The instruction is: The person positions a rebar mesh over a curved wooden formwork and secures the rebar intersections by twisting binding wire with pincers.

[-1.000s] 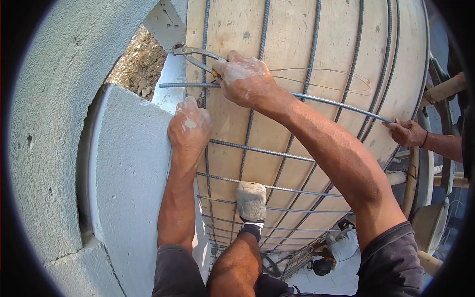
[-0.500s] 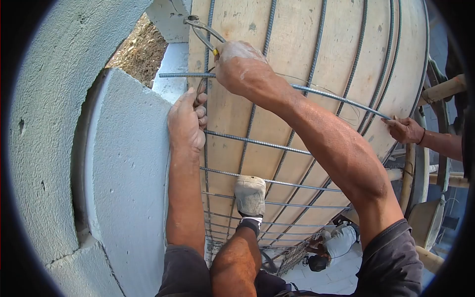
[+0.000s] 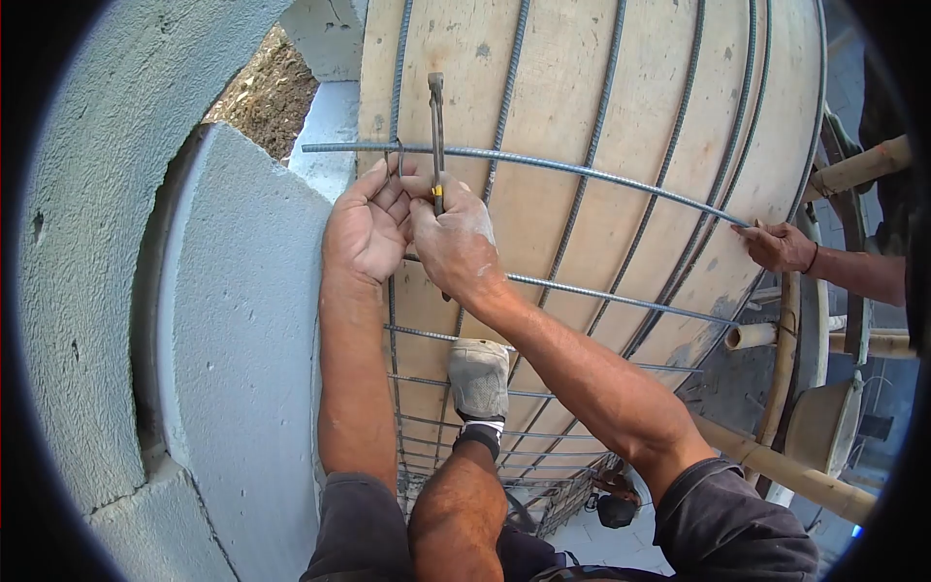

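Note:
My right hand [image 3: 454,238] is wrapped round a pair of end-cutting nippers [image 3: 437,126], their head pointing up and yellow showing on a handle. Its fingertips reach left to a thin dark tie wire [image 3: 401,155] looped where a horizontal rebar [image 3: 562,167] crosses an upright rebar [image 3: 398,73]. Just below the crossing is my left hand [image 3: 367,233], palm partly toward me, its curled fingers closed at the wire's lower end. The fingertips of both hands nearly meet, partly hiding the wire.
Another person's hand [image 3: 779,246] grips the horizontal bar's right end. Curved plywood [image 3: 553,87] backs the rebar grid. Pale blocks [image 3: 242,320] stand at left. My shoe [image 3: 479,380] rests on the grid. Bamboo poles [image 3: 858,170] stand at right; another person [image 3: 617,509] is far below.
My right hand has come down and left toward my left hand, turning the nippers upright. My left palm has turned more into view. The horizontal bar's right end sits slightly lower.

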`<state>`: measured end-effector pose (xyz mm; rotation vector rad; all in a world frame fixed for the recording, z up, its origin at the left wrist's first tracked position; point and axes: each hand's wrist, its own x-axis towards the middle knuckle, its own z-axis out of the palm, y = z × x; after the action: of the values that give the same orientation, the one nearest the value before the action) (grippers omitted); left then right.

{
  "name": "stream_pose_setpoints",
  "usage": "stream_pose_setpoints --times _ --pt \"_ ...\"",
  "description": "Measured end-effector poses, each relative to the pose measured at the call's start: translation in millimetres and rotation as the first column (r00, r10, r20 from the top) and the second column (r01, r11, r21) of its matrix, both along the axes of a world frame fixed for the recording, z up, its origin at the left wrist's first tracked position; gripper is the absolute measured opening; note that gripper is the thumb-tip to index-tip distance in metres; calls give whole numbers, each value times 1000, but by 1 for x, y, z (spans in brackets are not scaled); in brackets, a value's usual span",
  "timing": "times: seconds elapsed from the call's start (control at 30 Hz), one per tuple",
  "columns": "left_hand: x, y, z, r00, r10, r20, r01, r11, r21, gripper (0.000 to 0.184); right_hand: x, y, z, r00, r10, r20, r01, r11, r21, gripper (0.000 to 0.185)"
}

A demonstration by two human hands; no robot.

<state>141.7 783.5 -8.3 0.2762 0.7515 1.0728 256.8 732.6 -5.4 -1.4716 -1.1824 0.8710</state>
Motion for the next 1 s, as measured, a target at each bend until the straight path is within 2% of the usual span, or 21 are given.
stream_pose_setpoints --times 0.17,0.27,0.33,0.43,0.53,0.57,0.63,0.67,0.7,0.73,0.77,0.87,0.9,1.0 --pt "5 1 1 998 55 11 -55 998 -25 19 -16 -17 -7 999 -17 37 13 995 94 27" --pt "1 13 -16 994 -12 -104 24 993 120 17 -17 -20 -2 998 19 66 -23 998 53 30" --pt "3 13 -9 977 -14 -215 43 990 131 20 -9 -26 3 991 70 117 -68 997 -21 34" --pt "7 14 0 940 -23 -340 68 990 124 24 7 -40 3 992 111 65 -118 987 111 31" --pt "7 13 16 895 -50 -443 102 990 96 22 31 -74 14 981 69 -181 -71 997 -2 32" --pt "5 12 20 875 -65 -479 118 990 81 22 42 -84 17 992 103 -69 -106 993 -43 32" --pt "1 18 19 764 -72 -641 202 971 131 24 64 -102 21 972 183 150 -163 977 -136 32" --pt "0 21 18 696 -67 -715 245 958 148 26 70 -110 23 962 220 163 -184 960 -211 32" --pt "3 22 18 486 59 -872 287 932 223 26 75 -119 25 951 256 171 -201 937 -285 31" --pt "7 22 17 243 201 -949 349 895 279 27 79 -128 24 940 293 176 -216 908 -358 31" --pt "11 20 17 -11 344 -939 424 852 307 29 81 -137 16 920 336 204 -240 890 -387 32" --pt "29 4 24 -347 500 -794 476 823 310 27 78 -147 17 927 363 96 -288 850 -441 33" --pt "30 3 26 -343 508 -790 476 819 320 26 76 -147 14 922 363 135 -279 865 -416 34" --pt "33 -3 28 -290 486 -824 444 831 334 23 77 -126 36 919 393 29 -330 807 -489 35"
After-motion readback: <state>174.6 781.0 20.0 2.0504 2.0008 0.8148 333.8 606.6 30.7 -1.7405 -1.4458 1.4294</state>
